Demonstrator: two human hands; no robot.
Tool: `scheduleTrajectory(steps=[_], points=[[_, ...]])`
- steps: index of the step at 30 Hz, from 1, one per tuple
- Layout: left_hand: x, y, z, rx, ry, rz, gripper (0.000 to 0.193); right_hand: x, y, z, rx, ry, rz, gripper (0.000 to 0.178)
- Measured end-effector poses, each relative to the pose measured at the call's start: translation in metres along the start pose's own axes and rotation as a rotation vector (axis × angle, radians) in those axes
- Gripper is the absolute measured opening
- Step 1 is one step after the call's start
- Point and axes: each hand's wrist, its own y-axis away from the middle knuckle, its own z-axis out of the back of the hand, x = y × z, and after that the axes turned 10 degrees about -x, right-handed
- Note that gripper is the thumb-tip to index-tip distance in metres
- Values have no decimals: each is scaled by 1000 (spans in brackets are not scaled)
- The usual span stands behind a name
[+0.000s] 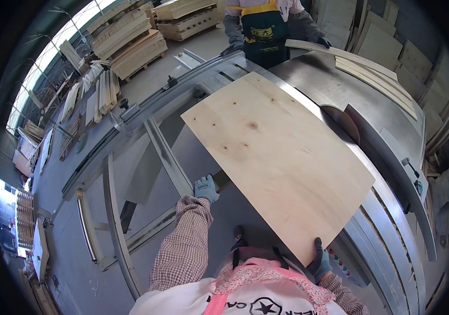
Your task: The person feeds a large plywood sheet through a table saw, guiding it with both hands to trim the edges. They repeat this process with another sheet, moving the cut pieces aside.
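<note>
A pale plywood sheet (282, 163) with several brown knots lies slantwise across the sliding table saw. My right hand (320, 262), in a blue and dark glove, grips the sheet at its near corner, thumb on top and the other fingers hidden. My left hand (206, 189), also gloved, is closed around the metal frame bar (168, 155) of the saw's sliding carriage, left of the sheet. Beyond the sheet's right edge stands the round saw blade (341, 124), with a dark curved guard piece beside it.
Across the saw, a co-worker in a dark green apron (264, 39) has a gloved hand at a long wooden strip (340, 52). More strips (376, 84) lie on the steel table (313, 79). Timber stacks (130, 42) stand far left; boards (376, 44) lean at far right.
</note>
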Motion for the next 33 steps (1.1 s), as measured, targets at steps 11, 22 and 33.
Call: scheduleTrajectory(steps=[11, 22, 33], points=[[6, -14, -4, 87, 184, 52, 88, -1, -2, 4, 21, -39, -77, 57], [5, -7, 1, -100, 312, -97, 69, -2, 15, -28, -202, -162, 75, 60], [-10, -25, -15, -328, 520, -161, 74, -41, -19, 6, -642, -13, 269, 54]])
